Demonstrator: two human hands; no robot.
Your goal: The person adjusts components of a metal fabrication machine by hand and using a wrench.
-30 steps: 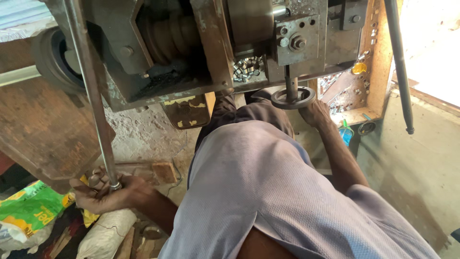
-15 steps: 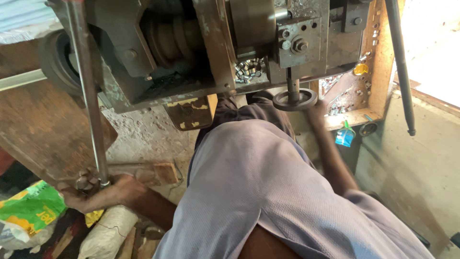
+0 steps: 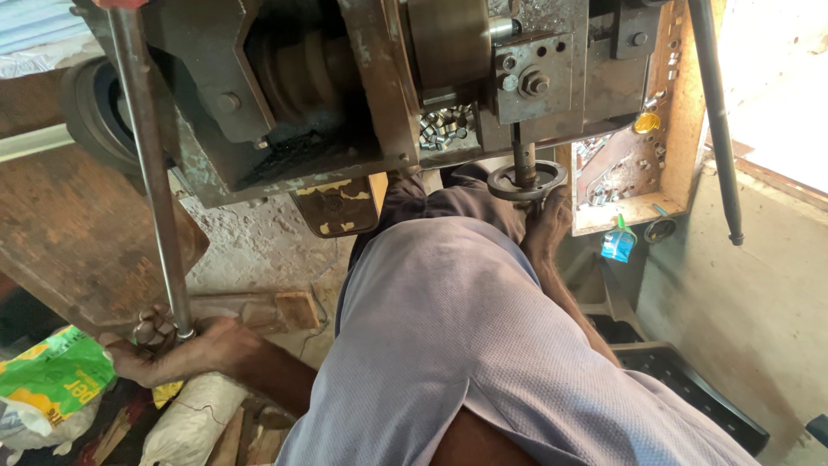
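Running from upper left to lower left, long grey steel rod (image 3: 153, 173) is gripped at its base by left hand (image 3: 177, 354); round grey handwheel (image 3: 526, 181), centre frame, is grasped by right hand (image 3: 548, 226).

One handwheel (image 3: 526, 181), two long rods (image 3: 151, 164) (image 3: 714, 121) — one green bag (image 3: 53, 380)

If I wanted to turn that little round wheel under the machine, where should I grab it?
Grab the small handwheel by its outer rim, coming up from underneath on the side nearest you. It lies flat on a short upright shaft, so the rim is the only open part; the machine body sits close above it. The right hand already reaches it that way, while the left hand holds the long metal rod.
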